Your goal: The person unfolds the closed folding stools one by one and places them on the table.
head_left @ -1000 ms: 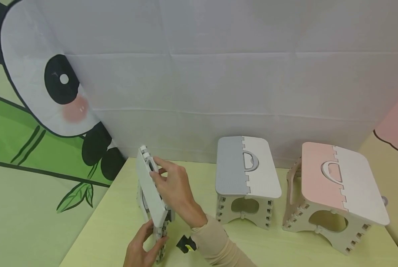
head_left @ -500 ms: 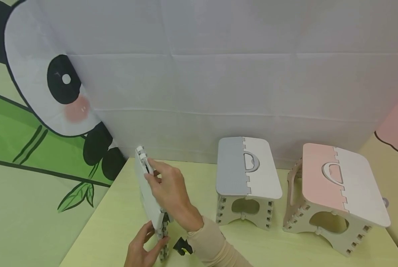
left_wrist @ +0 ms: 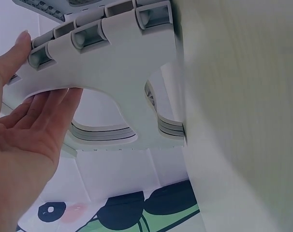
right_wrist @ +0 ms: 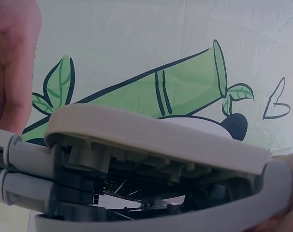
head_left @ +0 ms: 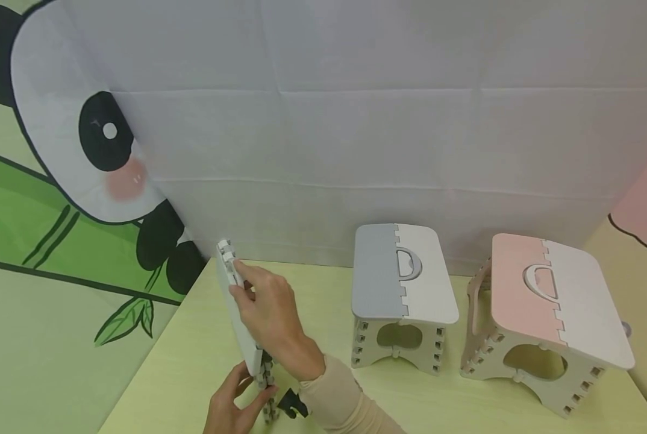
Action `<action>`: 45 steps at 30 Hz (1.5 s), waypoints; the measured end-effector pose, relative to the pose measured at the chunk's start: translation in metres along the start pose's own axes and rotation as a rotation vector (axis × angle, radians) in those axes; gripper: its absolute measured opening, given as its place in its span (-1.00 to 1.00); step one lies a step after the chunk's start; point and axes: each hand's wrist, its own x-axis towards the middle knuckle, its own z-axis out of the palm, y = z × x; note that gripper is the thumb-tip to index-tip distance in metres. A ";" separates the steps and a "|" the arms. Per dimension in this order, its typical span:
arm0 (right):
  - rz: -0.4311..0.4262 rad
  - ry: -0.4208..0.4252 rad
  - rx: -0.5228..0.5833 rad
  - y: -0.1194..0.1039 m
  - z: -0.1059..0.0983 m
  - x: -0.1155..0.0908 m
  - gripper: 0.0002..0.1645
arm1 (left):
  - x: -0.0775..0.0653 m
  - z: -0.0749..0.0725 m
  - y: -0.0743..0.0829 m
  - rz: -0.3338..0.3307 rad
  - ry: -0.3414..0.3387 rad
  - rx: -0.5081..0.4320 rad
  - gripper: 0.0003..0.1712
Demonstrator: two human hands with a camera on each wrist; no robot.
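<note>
A folding stool (head_left: pixel 238 307) stands on edge at the left of the table, folded nearly flat. My left hand (head_left: pixel 231 401) holds its near lower end; in the left wrist view the fingers of my left hand (left_wrist: pixel 25 135) reach through the cutout of a leg panel (left_wrist: pixel 120 53), thumb over the hinged edge. Higher up, my right hand (head_left: pixel 275 307) pinches the upper edge of the stool. From the right wrist view, the two seat halves (right_wrist: pixel 156 135) face each other with a narrow wedge of space between them, hinge knuckles (right_wrist: pixel 28 188) at left.
A grey-and-white folding stool (head_left: pixel 378 271) stands unfolded at the middle back. Right of it is an unfolded pink-and-white stool (head_left: pixel 518 289). A small black piece (head_left: pixel 293 404) lies by the right sleeve (head_left: pixel 340 395), partly hidden. A printed cloth (head_left: pixel 329 132) hangs behind the table.
The upper part of the held stool has swung left, and its halves have come closer together. My right hand has moved left with it; the left hand stays almost in place.
</note>
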 end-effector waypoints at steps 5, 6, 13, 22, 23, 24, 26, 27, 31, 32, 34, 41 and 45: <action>-0.026 0.005 -0.018 -0.003 0.002 -0.001 -0.53 | 0.001 0.000 -0.001 0.043 0.024 -0.002 -0.39; -0.029 0.006 -0.027 -0.003 0.003 -0.001 -0.53 | 0.001 0.000 -0.002 0.057 0.030 -0.002 -0.40; -0.067 0.020 -0.104 -0.006 0.006 -0.002 -0.58 | 0.002 0.000 -0.002 0.038 -0.003 -0.034 -0.39; -0.102 0.030 -0.139 -0.010 0.009 -0.003 -0.66 | 0.002 0.000 -0.001 0.031 -0.034 -0.049 -0.38; -0.110 0.036 -0.146 -0.010 0.010 -0.003 -0.69 | 0.002 0.000 -0.002 0.026 -0.036 -0.053 -0.38; -0.117 0.040 -0.149 -0.010 0.011 -0.003 -0.71 | 0.002 0.000 -0.002 0.024 -0.036 -0.055 -0.38; -0.125 0.048 -0.155 -0.011 0.011 -0.003 -0.75 | 0.002 0.000 -0.002 0.028 -0.033 -0.058 -0.38; -0.127 0.050 -0.155 -0.012 0.011 -0.004 -0.75 | 0.002 0.000 -0.002 0.035 -0.028 -0.058 -0.38; -0.139 0.051 -0.147 -0.012 0.011 -0.004 -0.82 | 0.002 0.000 -0.003 0.059 -0.014 -0.047 -0.38; -0.141 0.048 -0.147 -0.012 0.010 -0.004 -0.81 | 0.003 0.000 -0.004 0.071 -0.009 -0.044 -0.38; -0.138 0.043 -0.144 -0.012 0.009 -0.004 -0.78 | 0.003 0.001 -0.004 0.078 -0.008 -0.034 -0.38; -0.095 0.003 -0.064 -0.007 0.005 -0.003 -0.61 | 0.004 0.001 -0.003 0.030 -0.042 -0.005 -0.35; -0.050 -0.045 0.064 -0.005 0.003 -0.003 -0.58 | 0.003 0.002 -0.003 0.034 -0.025 0.001 -0.36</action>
